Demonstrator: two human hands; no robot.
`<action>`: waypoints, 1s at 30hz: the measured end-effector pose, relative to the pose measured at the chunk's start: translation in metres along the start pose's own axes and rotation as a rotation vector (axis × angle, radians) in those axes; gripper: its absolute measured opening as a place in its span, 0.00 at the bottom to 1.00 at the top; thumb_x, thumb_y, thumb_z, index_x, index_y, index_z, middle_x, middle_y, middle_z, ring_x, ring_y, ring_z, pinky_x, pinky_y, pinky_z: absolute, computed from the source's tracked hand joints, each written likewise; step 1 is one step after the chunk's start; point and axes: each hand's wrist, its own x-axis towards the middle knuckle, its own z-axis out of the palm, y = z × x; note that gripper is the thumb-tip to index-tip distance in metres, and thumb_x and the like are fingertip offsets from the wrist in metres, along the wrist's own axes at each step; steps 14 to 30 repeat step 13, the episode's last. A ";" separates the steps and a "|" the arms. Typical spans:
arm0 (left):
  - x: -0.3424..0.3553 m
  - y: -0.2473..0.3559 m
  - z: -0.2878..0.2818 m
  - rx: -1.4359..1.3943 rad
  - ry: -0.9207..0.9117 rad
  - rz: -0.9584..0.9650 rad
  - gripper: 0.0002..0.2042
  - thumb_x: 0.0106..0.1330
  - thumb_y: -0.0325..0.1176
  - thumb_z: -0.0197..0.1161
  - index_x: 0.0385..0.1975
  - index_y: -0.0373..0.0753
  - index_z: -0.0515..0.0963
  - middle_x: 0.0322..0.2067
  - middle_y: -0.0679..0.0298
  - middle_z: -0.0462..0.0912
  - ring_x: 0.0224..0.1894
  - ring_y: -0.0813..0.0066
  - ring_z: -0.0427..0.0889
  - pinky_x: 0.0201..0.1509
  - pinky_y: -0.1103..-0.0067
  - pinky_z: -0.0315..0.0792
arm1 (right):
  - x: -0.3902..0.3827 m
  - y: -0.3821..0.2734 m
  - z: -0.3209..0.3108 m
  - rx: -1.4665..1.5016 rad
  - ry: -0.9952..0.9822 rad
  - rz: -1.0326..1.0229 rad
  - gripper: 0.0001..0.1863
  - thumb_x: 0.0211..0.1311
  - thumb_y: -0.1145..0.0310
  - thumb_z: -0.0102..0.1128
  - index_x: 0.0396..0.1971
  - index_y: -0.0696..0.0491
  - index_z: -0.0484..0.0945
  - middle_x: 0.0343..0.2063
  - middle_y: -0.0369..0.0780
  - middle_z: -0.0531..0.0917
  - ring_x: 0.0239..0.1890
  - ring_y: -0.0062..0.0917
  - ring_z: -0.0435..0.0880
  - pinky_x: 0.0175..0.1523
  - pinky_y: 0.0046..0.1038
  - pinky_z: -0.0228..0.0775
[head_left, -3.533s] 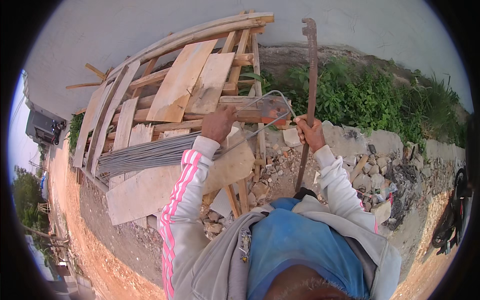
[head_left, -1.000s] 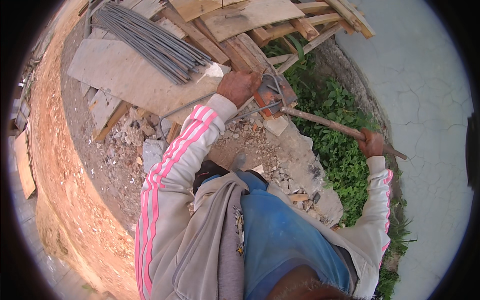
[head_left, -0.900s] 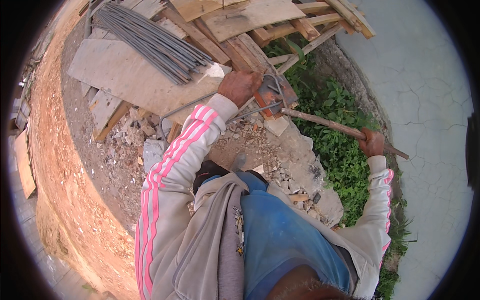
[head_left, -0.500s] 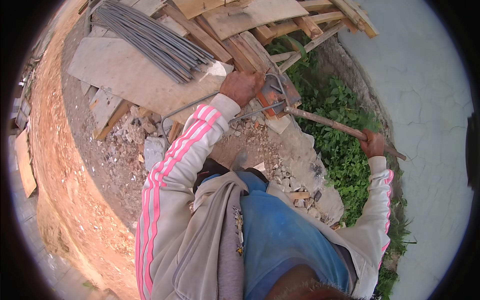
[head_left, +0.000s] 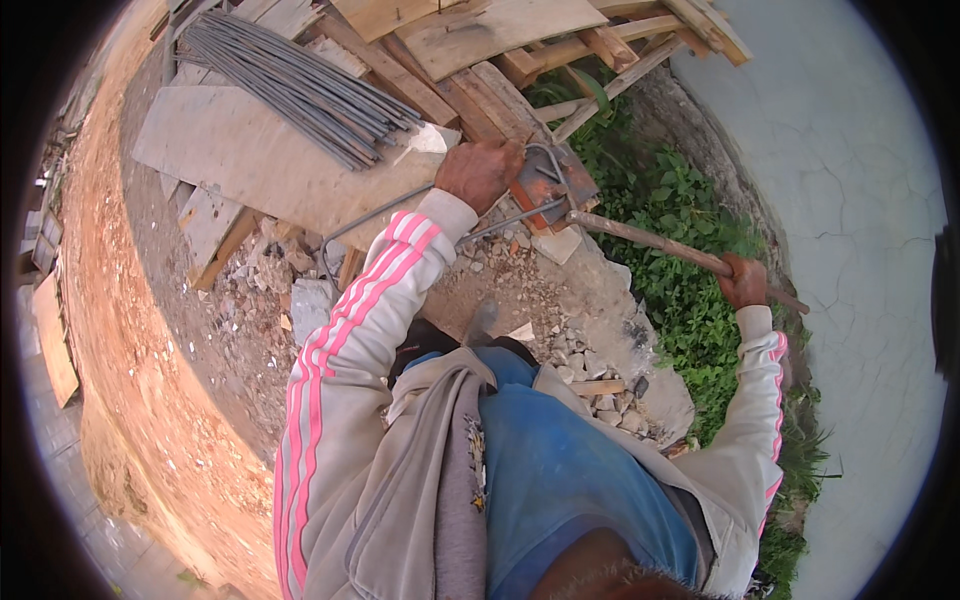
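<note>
My left hand [head_left: 478,175] is closed around one side of a bent steel rod [head_left: 515,219], shaped into a long, narrow frame with rounded corners. Part of the frame passes beneath my left forearm. Its right end lies over a reddish-brown bending block [head_left: 541,189] set on timber. In my right hand [head_left: 744,280], a long rusty bar [head_left: 650,236] is gripped close to its outer end. The bar's inner end meets the rod's corner beside the block; exactly how they engage is too small to tell.
A bundle of straight steel rods [head_left: 290,85] rests on a plywood board [head_left: 225,145] at the far left. Planks [head_left: 500,35] are piled at the back. Rubble [head_left: 590,375] covers ground near my feet. Green plants [head_left: 690,260] grow along a pale wall [head_left: 850,200] on the right.
Both hands keep their grips and the rod frame holds its shape. Hands, bar and surroundings shift only a few pixels leftward in the view.
</note>
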 end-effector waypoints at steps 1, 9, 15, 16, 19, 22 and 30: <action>0.000 -0.001 0.002 0.002 0.005 0.003 0.13 0.71 0.42 0.56 0.48 0.44 0.80 0.34 0.54 0.84 0.35 0.49 0.85 0.38 0.59 0.79 | -0.001 0.001 0.003 0.004 0.012 -0.003 0.18 0.62 0.56 0.68 0.19 0.51 0.77 0.16 0.49 0.76 0.20 0.50 0.77 0.27 0.45 0.68; -0.001 0.007 -0.003 -0.024 0.043 -0.015 0.12 0.71 0.41 0.56 0.40 0.41 0.82 0.32 0.49 0.85 0.34 0.46 0.86 0.39 0.56 0.79 | -0.025 -0.017 0.018 -0.035 0.098 0.086 0.23 0.66 0.50 0.65 0.17 0.51 0.77 0.13 0.48 0.74 0.18 0.48 0.76 0.25 0.44 0.68; 0.001 0.005 -0.001 0.031 -0.015 -0.046 0.15 0.70 0.43 0.57 0.51 0.46 0.81 0.37 0.54 0.85 0.37 0.47 0.86 0.41 0.56 0.80 | -0.031 -0.023 0.023 -0.040 0.141 0.142 0.23 0.65 0.49 0.66 0.17 0.51 0.78 0.13 0.49 0.74 0.18 0.47 0.77 0.26 0.44 0.68; 0.001 0.005 -0.001 0.031 -0.015 -0.046 0.15 0.70 0.43 0.57 0.51 0.46 0.81 0.37 0.54 0.85 0.37 0.47 0.86 0.41 0.56 0.80 | -0.031 -0.023 0.023 -0.040 0.141 0.142 0.23 0.65 0.49 0.66 0.17 0.51 0.78 0.13 0.49 0.74 0.18 0.47 0.77 0.26 0.44 0.68; 0.001 0.005 -0.001 0.031 -0.015 -0.046 0.15 0.70 0.43 0.57 0.51 0.46 0.81 0.37 0.54 0.85 0.37 0.47 0.86 0.41 0.56 0.80 | -0.031 -0.023 0.023 -0.040 0.141 0.142 0.23 0.65 0.49 0.66 0.17 0.51 0.78 0.13 0.49 0.74 0.18 0.47 0.77 0.26 0.44 0.68; 0.001 0.005 -0.001 0.031 -0.015 -0.046 0.15 0.70 0.43 0.57 0.51 0.46 0.81 0.37 0.54 0.85 0.37 0.47 0.86 0.41 0.56 0.80 | -0.031 -0.023 0.023 -0.040 0.141 0.142 0.23 0.65 0.49 0.66 0.17 0.51 0.78 0.13 0.49 0.74 0.18 0.47 0.77 0.26 0.44 0.68; 0.001 0.005 -0.001 0.031 -0.015 -0.046 0.15 0.70 0.43 0.57 0.51 0.46 0.81 0.37 0.54 0.85 0.37 0.47 0.86 0.41 0.56 0.80 | -0.031 -0.023 0.023 -0.040 0.141 0.142 0.23 0.65 0.49 0.66 0.17 0.51 0.78 0.13 0.49 0.74 0.18 0.47 0.77 0.26 0.44 0.68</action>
